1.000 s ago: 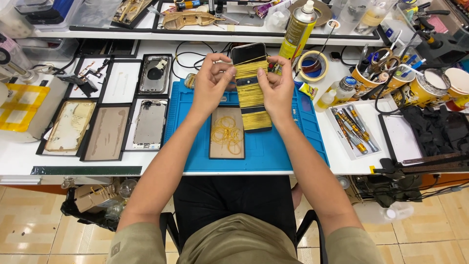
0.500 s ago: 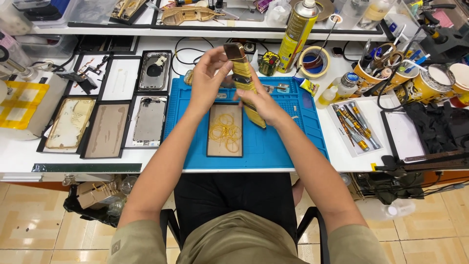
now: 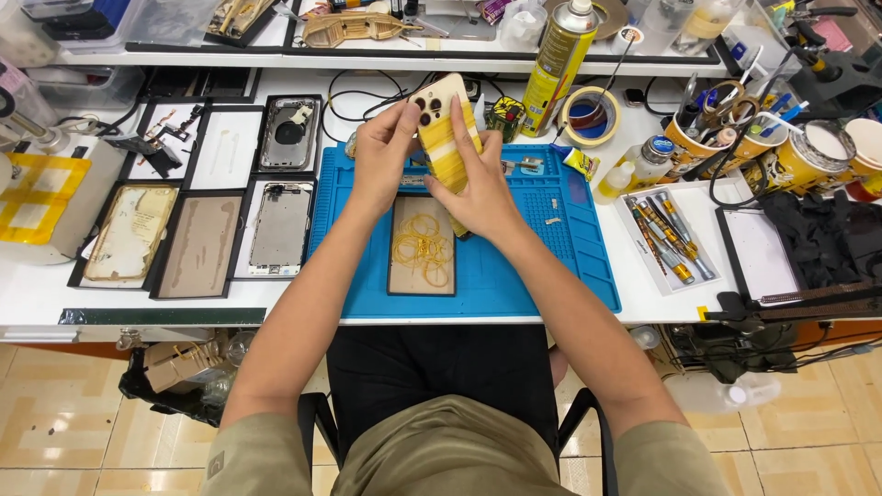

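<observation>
A: What are the hands gripping?
B: Both are holding a gold phone (image 3: 444, 129), glossy back facing up, wrapped in yellow rubber bands, above the blue silicone mat (image 3: 542, 248) on the desk (image 3: 643, 303). Left hand (image 3: 386, 152) fingers are pinching the camera end; right hand (image 3: 478, 184) fingers are wrapping around the lower body.

A: Below it?
B: A flat rectangular panel (image 3: 423, 245) with loose rubber bands is lying on the mat.

A: Packages?
B: A tall yellow spray can (image 3: 559, 62) is standing behind the mat, a tape roll (image 3: 589, 116) beside it, yellow paper cups (image 3: 808, 156) far right.

A: Change from before?
B: The phone is tilting more upright, its back turning toward the camera; a second ago it was lying flatter.
</observation>
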